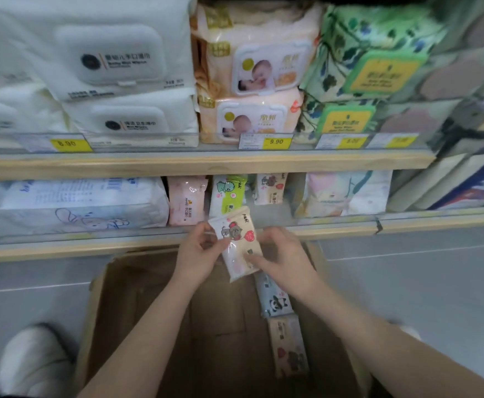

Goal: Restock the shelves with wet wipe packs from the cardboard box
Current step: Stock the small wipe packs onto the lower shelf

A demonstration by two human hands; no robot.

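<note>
Both my hands hold one small white wet wipe pack (236, 239) with a bear and a red heart printed on it, just in front of the lower shelf's edge (149, 245). My left hand (199, 251) pinches its left side; my right hand (281, 254) grips its lower right part. Below lies the open cardboard box (137, 311), with a panda pack (274, 300) and a bear pack (289, 346) along its right side. On the lower shelf stand a pink pack (186, 199), a green pack (228, 193) and another bear pack (271, 186), with a gap behind the held pack.
The upper shelf (206, 162) carries big white, peach and green wipe packs behind yellow price tags. Large pale packs fill the lower shelf's left (77, 202) and right (341, 193). A white shoe (34, 360) rests on the grey floor left of the box.
</note>
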